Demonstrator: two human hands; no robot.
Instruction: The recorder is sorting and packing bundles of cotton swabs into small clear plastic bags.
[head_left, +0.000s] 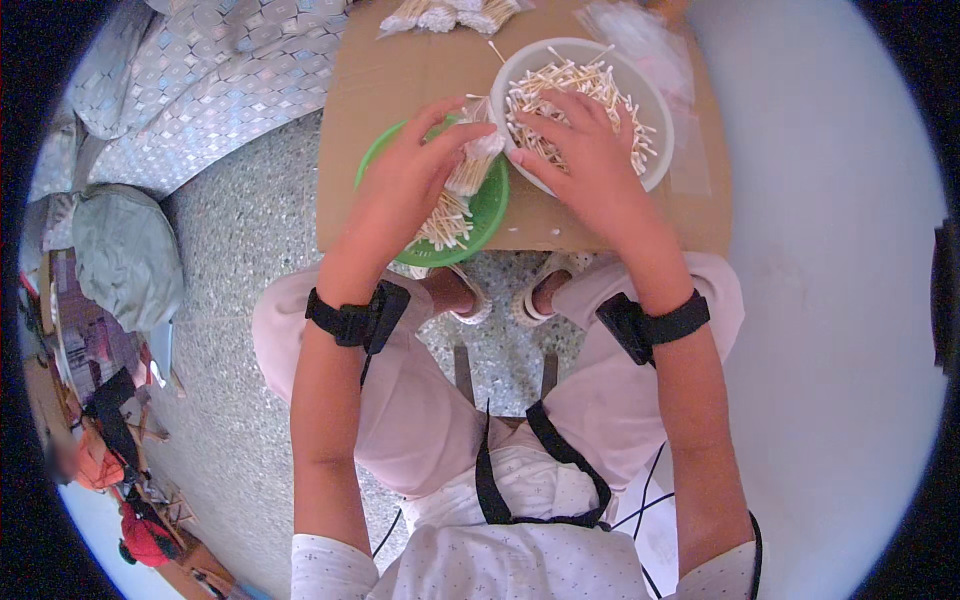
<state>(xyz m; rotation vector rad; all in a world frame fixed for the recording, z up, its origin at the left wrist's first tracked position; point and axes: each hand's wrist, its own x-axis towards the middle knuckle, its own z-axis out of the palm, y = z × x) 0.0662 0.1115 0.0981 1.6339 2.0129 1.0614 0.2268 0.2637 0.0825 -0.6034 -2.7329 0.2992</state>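
My left hand (408,175) is closed around a small clear bag of cotton swabs (478,150), held over a green plate (492,215) that carries a pile of swabs. My right hand (578,150) reaches over the white bowl (655,170), which is full of loose wooden-stick cotton swabs, and its fingertips pinch the bag's top together with the left. Both plate and bowl rest on a brown cardboard surface (400,70).
Filled swab bags (450,15) lie at the cardboard's far edge, and empty clear bags (640,40) lie beyond the bowl. A patterned silver sheet (220,80) and a grey bundle (125,250) lie to the left on the speckled floor. A white wall stands to the right.
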